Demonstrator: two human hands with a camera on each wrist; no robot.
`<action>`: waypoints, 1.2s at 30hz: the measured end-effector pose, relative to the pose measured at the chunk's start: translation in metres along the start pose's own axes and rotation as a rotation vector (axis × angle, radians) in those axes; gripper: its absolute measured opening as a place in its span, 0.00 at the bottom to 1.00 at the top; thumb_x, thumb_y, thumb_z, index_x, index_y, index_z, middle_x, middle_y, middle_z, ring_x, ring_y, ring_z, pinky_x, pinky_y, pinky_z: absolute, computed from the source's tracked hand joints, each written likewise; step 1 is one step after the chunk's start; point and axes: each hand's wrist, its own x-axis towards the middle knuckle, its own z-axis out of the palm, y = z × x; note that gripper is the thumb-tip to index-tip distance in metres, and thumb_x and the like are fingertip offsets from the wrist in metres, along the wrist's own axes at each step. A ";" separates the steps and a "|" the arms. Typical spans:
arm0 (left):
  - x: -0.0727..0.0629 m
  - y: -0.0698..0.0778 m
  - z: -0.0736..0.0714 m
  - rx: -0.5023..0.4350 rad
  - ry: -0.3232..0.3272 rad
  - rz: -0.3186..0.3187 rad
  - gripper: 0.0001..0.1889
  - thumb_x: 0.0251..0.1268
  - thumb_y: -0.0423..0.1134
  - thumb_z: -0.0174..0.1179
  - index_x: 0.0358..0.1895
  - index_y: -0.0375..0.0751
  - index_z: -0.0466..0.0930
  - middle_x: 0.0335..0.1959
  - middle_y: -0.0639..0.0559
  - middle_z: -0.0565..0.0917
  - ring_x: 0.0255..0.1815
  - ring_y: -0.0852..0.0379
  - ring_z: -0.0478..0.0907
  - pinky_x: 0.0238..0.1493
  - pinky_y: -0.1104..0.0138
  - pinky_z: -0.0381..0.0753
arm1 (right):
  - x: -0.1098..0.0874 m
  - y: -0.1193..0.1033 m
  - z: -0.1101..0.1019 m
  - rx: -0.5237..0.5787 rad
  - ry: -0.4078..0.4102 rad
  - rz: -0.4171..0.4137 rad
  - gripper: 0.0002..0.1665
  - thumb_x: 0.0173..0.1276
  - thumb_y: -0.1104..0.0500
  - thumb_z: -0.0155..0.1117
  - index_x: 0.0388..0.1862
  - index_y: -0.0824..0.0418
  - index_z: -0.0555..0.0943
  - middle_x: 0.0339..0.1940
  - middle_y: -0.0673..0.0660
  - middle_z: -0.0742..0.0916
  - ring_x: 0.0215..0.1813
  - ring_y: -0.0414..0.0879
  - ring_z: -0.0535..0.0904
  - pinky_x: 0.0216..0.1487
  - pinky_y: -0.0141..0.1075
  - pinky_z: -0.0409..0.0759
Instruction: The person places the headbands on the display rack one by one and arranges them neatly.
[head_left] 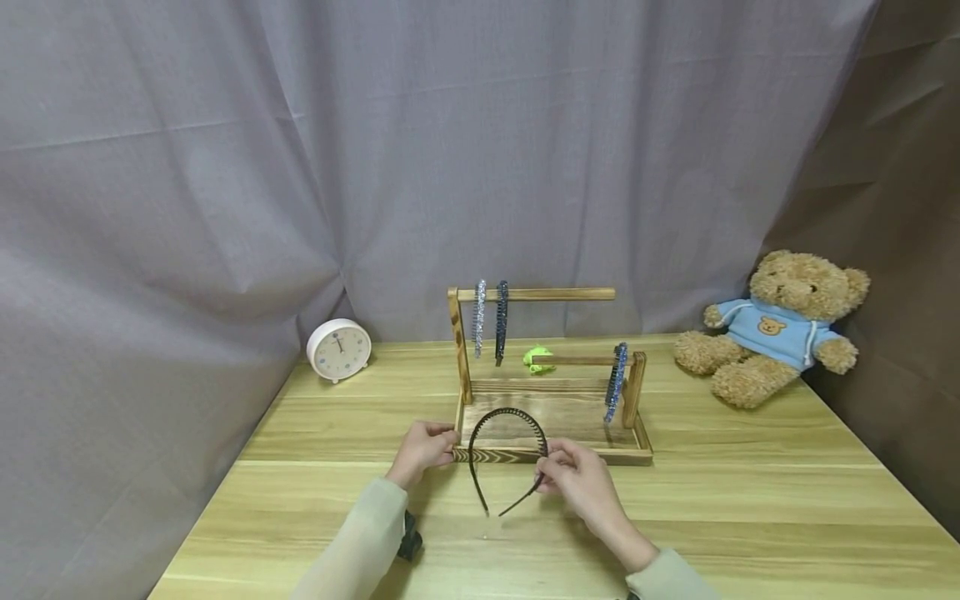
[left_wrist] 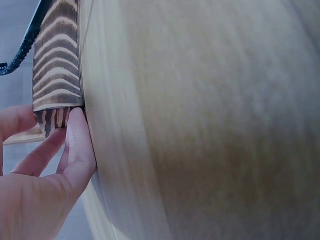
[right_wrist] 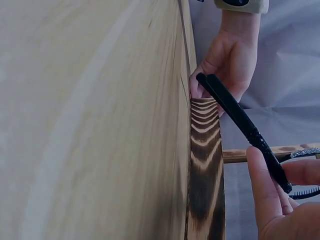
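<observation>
A wooden rack (head_left: 615,457) with a tray base and two bars stands mid-table. My left hand (head_left: 423,450) grips its front left corner, thumb and fingers on either side of the wood in the left wrist view. Between the thumb and fingers of my right hand (head_left: 581,479) is a black toothed headband (head_left: 510,411), pinched by one side and held in front of the tray, its ends pointing down. A silvery headband (head_left: 479,321) and a dark glittery headband (head_left: 502,321) hang from the upper bar. On the lower bar hangs a blue glittery headband (head_left: 616,383).
To the left at the back stands a white round clock (head_left: 339,350). A teddy bear (head_left: 780,329) in a blue hoodie sits at the back right. Some bright green thing (head_left: 537,360) lies behind the lower bar. Grey curtain (head_left: 525,150) hangs behind the table.
</observation>
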 end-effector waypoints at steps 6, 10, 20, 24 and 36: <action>0.001 0.000 0.000 0.003 -0.001 0.004 0.20 0.66 0.33 0.59 0.58 0.24 0.77 0.45 0.35 0.85 0.31 0.57 0.84 0.37 0.67 0.89 | 0.001 -0.002 -0.002 -0.030 0.017 -0.027 0.17 0.64 0.70 0.62 0.52 0.72 0.78 0.37 0.67 0.86 0.32 0.48 0.85 0.38 0.36 0.89; 0.000 -0.001 0.001 0.005 0.001 0.011 0.20 0.66 0.33 0.59 0.57 0.24 0.77 0.44 0.35 0.85 0.30 0.58 0.84 0.36 0.68 0.89 | 0.002 -0.003 -0.003 -0.062 0.028 -0.056 0.19 0.64 0.69 0.62 0.54 0.72 0.77 0.36 0.64 0.87 0.31 0.48 0.85 0.38 0.37 0.89; 0.001 0.000 0.001 0.000 -0.005 0.021 0.20 0.66 0.33 0.59 0.58 0.23 0.76 0.44 0.34 0.85 0.28 0.59 0.83 0.35 0.69 0.88 | 0.006 -0.005 -0.006 -0.118 0.069 -0.121 0.17 0.65 0.67 0.64 0.52 0.70 0.79 0.35 0.61 0.88 0.32 0.54 0.86 0.38 0.41 0.89; 0.001 -0.001 0.001 -0.001 -0.009 0.024 0.21 0.66 0.33 0.59 0.58 0.23 0.76 0.44 0.35 0.85 0.27 0.59 0.83 0.34 0.69 0.88 | 0.005 -0.006 -0.007 -0.146 0.094 -0.142 0.16 0.65 0.66 0.65 0.51 0.68 0.80 0.36 0.60 0.88 0.33 0.54 0.86 0.35 0.34 0.88; 0.002 -0.002 0.001 0.007 -0.003 0.015 0.20 0.66 0.33 0.58 0.58 0.23 0.76 0.43 0.35 0.85 0.29 0.58 0.83 0.36 0.68 0.89 | 0.011 -0.011 -0.012 -0.167 0.145 -0.225 0.15 0.66 0.66 0.64 0.51 0.68 0.80 0.36 0.61 0.88 0.33 0.51 0.86 0.35 0.33 0.88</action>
